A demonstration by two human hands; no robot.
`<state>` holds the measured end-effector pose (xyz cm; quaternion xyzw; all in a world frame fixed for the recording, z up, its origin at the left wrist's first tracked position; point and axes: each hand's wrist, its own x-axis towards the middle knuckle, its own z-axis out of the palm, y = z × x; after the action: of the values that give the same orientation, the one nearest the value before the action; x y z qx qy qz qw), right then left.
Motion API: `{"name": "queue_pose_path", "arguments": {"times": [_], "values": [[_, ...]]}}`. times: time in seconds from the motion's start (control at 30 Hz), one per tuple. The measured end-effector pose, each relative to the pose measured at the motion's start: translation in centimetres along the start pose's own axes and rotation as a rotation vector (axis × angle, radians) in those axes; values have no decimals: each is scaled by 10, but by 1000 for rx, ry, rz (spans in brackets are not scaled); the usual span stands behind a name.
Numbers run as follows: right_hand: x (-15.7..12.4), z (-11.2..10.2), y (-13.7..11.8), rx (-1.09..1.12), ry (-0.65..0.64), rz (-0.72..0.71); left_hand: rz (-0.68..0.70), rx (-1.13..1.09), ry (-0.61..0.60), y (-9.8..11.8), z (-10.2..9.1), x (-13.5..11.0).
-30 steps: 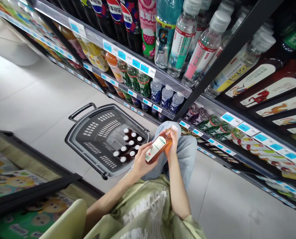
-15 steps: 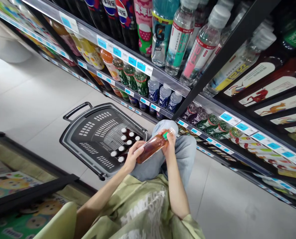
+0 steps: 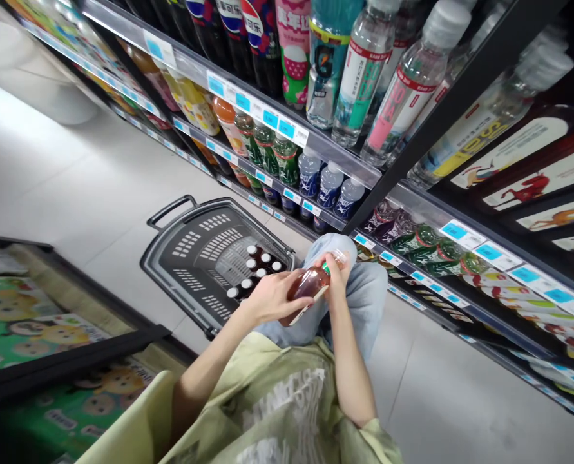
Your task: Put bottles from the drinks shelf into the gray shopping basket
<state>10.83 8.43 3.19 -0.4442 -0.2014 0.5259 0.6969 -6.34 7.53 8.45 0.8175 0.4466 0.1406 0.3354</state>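
A bottle of reddish-brown drink [image 3: 313,282] lies tilted above my bent knee, held between both hands. My left hand [image 3: 272,298] wraps around its lower body, thumb on the near side, and covers part of it. Up at the neck, beside a green band, the fingers of my right hand [image 3: 335,274] are closed around the bottle. A grey shopping basket [image 3: 190,225] stands on the floor just left of my knees. Inside it are several dark bottles with white caps [image 3: 255,264], partly behind my left hand.
Drink shelves [image 3: 248,106] run diagonally across the top and right, close to my knee, with soda water bottles [image 3: 364,71] and small blue-labelled bottles [image 3: 330,183]. Behind the basket, at lower left, a dark-framed rack [image 3: 136,341] holds green packages [image 3: 30,328].
My left hand has slid further up and over the bottle, covering more of it. The bottle has turned slightly in my hands. The whole view has shifted a little to the right.
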Motion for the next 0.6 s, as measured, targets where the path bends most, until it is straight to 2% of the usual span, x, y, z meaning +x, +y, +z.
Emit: {"name": "queue_pose_path", "arguments": {"times": [0.1,0.17,0.3,0.43,0.5,0.6], "values": [[-4,1,1,5,6,-47,5,39,50,11,8,-1],[-8,0,1,28,-43,-41,-47,2,101,10,15,-8],[-23,-6,-2,-17,-279,81,-168,-208,238,-2,31,-28],[-41,-4,-3,-162,-505,232,-179,-435,441,-15,40,-48],[-52,-2,1,-245,-618,254,-208,-449,453,-20,38,-58],[-70,3,11,-453,-687,156,-220,-374,404,-27,25,-74]]}}
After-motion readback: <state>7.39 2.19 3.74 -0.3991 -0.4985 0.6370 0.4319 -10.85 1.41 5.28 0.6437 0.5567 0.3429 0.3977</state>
